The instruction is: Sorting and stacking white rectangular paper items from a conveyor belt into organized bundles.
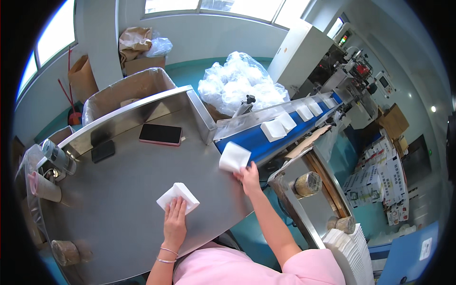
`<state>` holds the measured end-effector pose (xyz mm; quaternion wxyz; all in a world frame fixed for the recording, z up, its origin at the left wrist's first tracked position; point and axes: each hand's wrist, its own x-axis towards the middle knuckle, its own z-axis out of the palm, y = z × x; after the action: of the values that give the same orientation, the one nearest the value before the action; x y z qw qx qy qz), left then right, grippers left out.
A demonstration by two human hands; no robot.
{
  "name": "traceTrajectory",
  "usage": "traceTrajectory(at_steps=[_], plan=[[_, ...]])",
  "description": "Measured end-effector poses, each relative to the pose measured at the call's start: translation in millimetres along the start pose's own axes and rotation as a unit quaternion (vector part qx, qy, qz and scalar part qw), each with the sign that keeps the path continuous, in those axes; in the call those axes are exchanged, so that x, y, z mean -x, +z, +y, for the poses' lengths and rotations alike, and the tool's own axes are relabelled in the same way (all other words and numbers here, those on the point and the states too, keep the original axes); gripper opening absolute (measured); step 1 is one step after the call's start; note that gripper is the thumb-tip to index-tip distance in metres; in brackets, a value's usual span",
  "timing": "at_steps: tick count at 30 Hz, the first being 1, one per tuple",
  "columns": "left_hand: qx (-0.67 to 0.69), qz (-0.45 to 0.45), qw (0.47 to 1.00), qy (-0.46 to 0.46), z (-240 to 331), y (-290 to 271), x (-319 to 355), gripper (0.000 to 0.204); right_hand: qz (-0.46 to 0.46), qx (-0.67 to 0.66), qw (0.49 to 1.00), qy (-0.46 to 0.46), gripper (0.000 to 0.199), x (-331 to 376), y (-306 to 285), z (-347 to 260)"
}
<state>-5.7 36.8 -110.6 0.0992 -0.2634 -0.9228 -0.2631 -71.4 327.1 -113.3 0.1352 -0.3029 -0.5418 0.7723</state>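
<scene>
Head view, packet [177,189], metal table [128,185], teal floor [183,76]

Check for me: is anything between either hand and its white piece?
Nothing visible: the left hand rests on one white piece on the metal table, and the right hand holds a second white piece by the blue belt's near end.
</scene>
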Motion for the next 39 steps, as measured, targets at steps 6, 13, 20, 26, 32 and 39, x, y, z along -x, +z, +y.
traceTrajectory(at_steps=[6, 13, 20, 26, 32, 39], plan=[[0.004, -0.024, 1.0, 0.003, 0, 5, -1, 0.047, -0.179, -0.01, 0.982, 0.062, 0.054, -31, 1, -14], [0.021, -0.068, 0.993, 0.097, 8, 33, -44, 0.054, -0.271, 0.146, 0.95, 0.062, 0.051, 109, -42, 6], [0.043, -0.05, 0.98, 0.186, 42, 106, -140, 0.058, -0.089, 0.242, 0.964, 0.069, 0.055, 242, -131, 18], [0.002, -0.056, 0.978, 0.2, 31, 161, -231, 0.053, 0.003, 0.308, 0.951, 0.029, 0.052, 324, -175, -5], [0.132, -0.038, 0.965, 0.225, 98, 133, -221, 0.048, 0.124, 0.358, 0.913, -0.153, 0.028, 317, -241, -90], [0.209, -0.073, 0.917, 0.333, 269, 86, -134, 0.056, 0.033, 0.773, 0.605, -0.189, 0.028, 214, -385, -131]])
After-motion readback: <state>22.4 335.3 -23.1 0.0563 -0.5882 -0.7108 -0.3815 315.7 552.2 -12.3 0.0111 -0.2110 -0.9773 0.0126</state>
